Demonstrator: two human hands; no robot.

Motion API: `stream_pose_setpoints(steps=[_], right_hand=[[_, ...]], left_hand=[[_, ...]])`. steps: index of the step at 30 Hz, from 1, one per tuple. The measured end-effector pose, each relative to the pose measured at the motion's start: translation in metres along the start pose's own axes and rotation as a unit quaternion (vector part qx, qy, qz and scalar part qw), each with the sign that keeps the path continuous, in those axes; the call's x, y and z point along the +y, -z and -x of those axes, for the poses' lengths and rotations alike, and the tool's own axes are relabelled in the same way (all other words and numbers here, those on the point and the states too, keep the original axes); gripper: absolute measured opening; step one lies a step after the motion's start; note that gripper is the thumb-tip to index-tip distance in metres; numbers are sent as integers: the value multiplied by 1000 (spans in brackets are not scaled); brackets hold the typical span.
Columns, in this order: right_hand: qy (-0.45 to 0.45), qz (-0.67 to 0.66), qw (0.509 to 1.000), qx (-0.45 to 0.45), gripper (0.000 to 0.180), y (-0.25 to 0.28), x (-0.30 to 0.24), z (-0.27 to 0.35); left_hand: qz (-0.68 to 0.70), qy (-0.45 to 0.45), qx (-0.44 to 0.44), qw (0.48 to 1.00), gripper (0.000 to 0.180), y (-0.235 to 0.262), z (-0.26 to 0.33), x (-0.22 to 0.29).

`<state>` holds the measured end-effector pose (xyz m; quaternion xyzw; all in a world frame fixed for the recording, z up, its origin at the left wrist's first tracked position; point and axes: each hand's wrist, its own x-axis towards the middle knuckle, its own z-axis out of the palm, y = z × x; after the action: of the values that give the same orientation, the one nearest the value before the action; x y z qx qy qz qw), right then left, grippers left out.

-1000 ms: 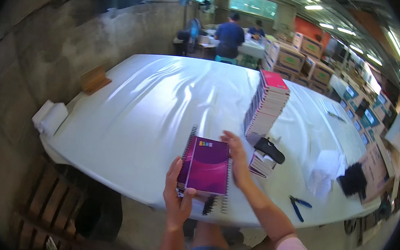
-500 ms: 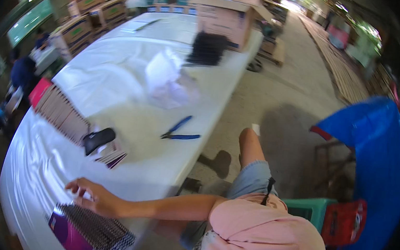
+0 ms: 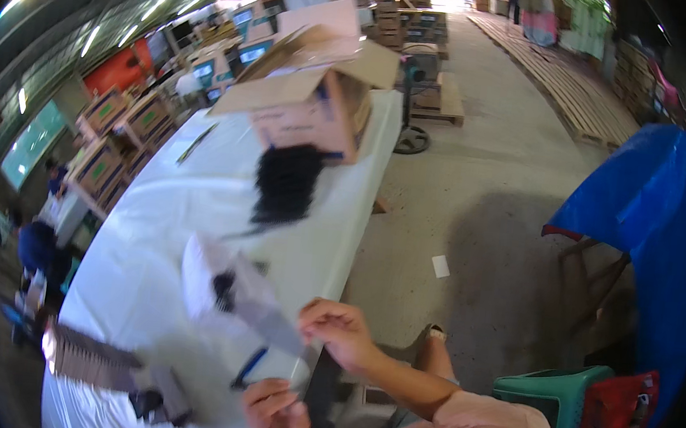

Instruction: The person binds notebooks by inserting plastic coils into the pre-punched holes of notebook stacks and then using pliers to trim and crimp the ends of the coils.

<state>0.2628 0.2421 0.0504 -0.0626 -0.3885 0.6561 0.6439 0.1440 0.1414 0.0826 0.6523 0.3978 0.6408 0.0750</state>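
My right hand (image 3: pixel 340 334) is raised over the table's right edge, its fingertips pinched together. Below it and a little left, my left hand (image 3: pixel 280 416) has its fingers curled in against the thumb. Whatever either hand pinches is too small and blurred to make out. A blue-handled cutting tool (image 3: pixel 251 365) lies on the white-covered table (image 3: pixel 157 254) just above my left hand, which hides part of it. A crumpled whitish plastic bag (image 3: pixel 206 279) with a small dark clump (image 3: pixel 223 291) at it lies beyond; its greyish end reaches close to my right fingertips.
A bundle of thin black pieces (image 3: pixel 288 184) lies before an open cardboard box (image 3: pixel 311 116). A blurred row of booklets (image 3: pixel 94 358) and a black object (image 3: pixel 150 403) are at the near left. Right of me are a green stool (image 3: pixel 544 398) and a blue tarp (image 3: pixel 650 194).
My view has swung up and away, so the table's contents sit lower or left. My right hand has left the spiral-bound stack, now out of view. My left hand has come into view.
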Motion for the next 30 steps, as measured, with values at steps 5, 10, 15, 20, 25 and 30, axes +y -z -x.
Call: stream_pose_setpoints(steps=[5, 10, 15, 20, 25, 30], right_hand=[[-58, -47, 917, 391, 11, 252, -37, 3], [-104, -55, 694, 710, 11, 499, -5, 79], [-173, 21, 615, 769, 14, 646, 30, 155], [-316, 80, 578, 748, 22, 777, 85, 163], [-370, 294, 526, 708, 45, 925, 118, 175], [-396, 464, 418, 673, 71, 1019, 145, 158]], left_hand=[[-73, -27, -248, 966, 18, -165, -73, -71], [-443, 77, -396, 801, 76, -262, -78, -210], [-493, 143, -455, 727, 85, -347, -105, -205], [-474, 29, -499, 725, 85, -465, -95, -274], [-411, -96, -541, 728, 85, -600, -53, -390], [-381, -154, -544, 731, 86, -677, -6, -475]])
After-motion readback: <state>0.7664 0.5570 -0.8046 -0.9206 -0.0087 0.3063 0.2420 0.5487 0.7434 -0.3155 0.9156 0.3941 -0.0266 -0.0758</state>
